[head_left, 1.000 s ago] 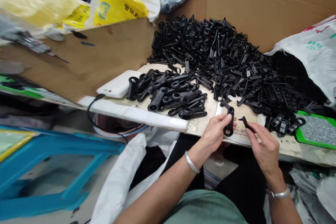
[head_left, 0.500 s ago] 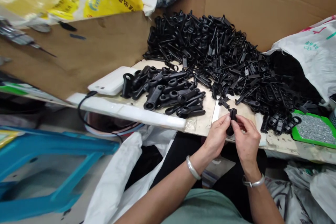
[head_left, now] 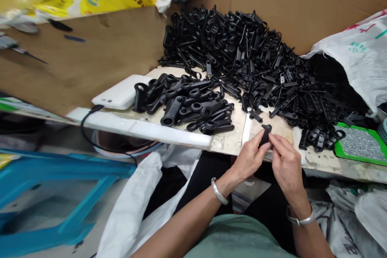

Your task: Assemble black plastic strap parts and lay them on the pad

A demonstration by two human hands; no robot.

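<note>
A small black plastic handle part (head_left: 266, 133) stands tilted upward just over the table's front edge. My left hand (head_left: 250, 155) grips its lower end between thumb and fingers. From the right, my right hand (head_left: 286, 159) pinches at the same part, its fingers closed and its thumb tip beside my left fingers. Whatever else lies between the fingertips is hidden. A few small black pieces (head_left: 256, 115) lie on the table just beyond my hands.
A big heap of loose black parts (head_left: 223, 44) leans against the cardboard. Left of my hands is a smaller pile of black handles (head_left: 196, 105), beside a white device (head_left: 119, 92) with a cable. A green tray (head_left: 359, 143) of small metal pieces stands right; a blue stool (head_left: 90, 205) stands lower left.
The right hand brought a small black piece leftward to the ringed part in my left hand, and both hands closed together there. The part has turned from face-on to edge-on. The view shifted slightly.
</note>
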